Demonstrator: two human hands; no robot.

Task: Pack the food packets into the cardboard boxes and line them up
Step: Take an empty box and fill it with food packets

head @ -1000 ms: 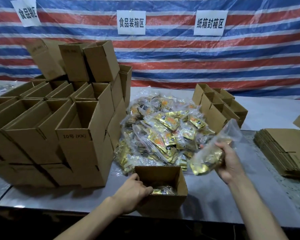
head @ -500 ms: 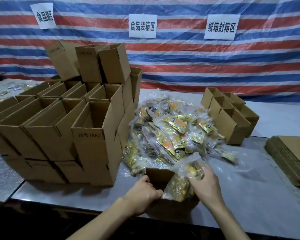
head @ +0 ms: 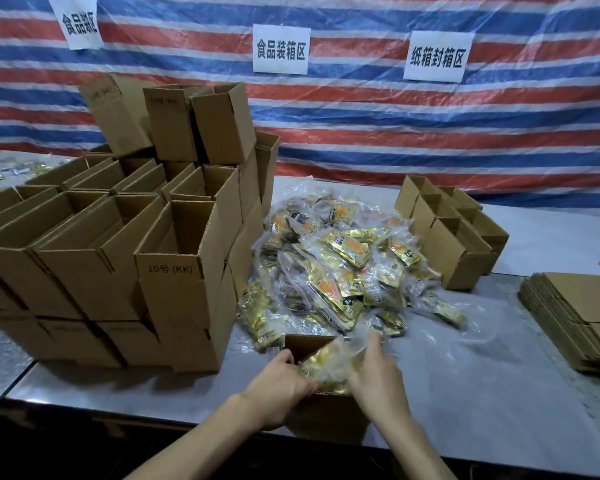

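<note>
1. The food packet [head: 326, 365] I am working on, gold foil inside clear plastic, sits partway into the mouth of the cardboard box [head: 326, 410]. The box stands right in front of me at the near edge of the surface [head: 465, 393]. Part of the packet bulges above the rim.
2. My right grip [head: 374, 379] lies on top of that packet, back of the hand up, fingers reaching forward over the crinkled plastic. They are blurred, so I cannot tell whether they pinch the packet or only press it down.
3. My left grip [head: 281, 386] is curled round the box's near left rim, thumb at the top edge, steadying it. Both forearms come in from below and converge on the box.
4. Just behind the box lies the pile of food packets [head: 343, 268], big and heaped, reaching right up to the box's far wall.
5. To my left a stack of empty boxes [head: 118, 258] stands several layers high, open tops up. To my right a short row of open boxes [head: 454, 237] stands side by side; I cannot see what is in them. Further right lie flattened cartons [head: 575, 320].
6. As I judge it, the task is in its early part. This box is being filled, the row on the right may be what is already lined up, and the size of the pile and the stack says most of the packing is left.
</note>
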